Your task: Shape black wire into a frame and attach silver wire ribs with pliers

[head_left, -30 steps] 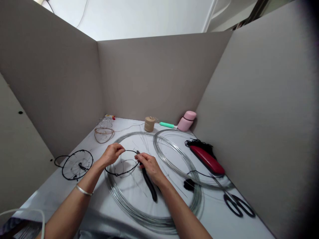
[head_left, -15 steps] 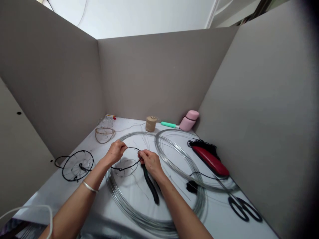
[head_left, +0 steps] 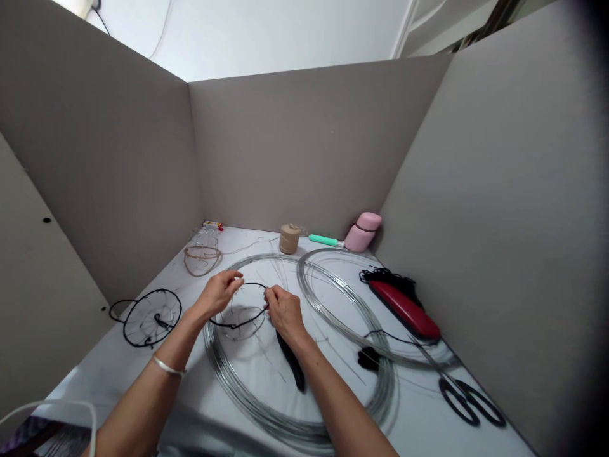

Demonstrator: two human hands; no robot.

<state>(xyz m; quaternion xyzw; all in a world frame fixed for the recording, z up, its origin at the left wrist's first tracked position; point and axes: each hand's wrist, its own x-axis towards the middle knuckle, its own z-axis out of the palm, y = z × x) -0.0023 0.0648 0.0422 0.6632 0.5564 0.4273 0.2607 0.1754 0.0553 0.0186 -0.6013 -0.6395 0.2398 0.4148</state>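
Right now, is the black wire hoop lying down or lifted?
Lifted: the left hand and right hand hold the black wire hoop up between them.

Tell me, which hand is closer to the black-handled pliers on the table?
Right. The right hand is over the top end of the black-handled pliers; the left hand is farther off, up and to their left.

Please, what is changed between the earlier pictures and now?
The left hand and right hand came slightly closer, and the black wire ring between them looks narrower. The tips of the black-handled pliers no longer show at the ring; I cannot tell if the right hand still grips them. The wire coils and scissors stayed in place; the view only drifted slightly.
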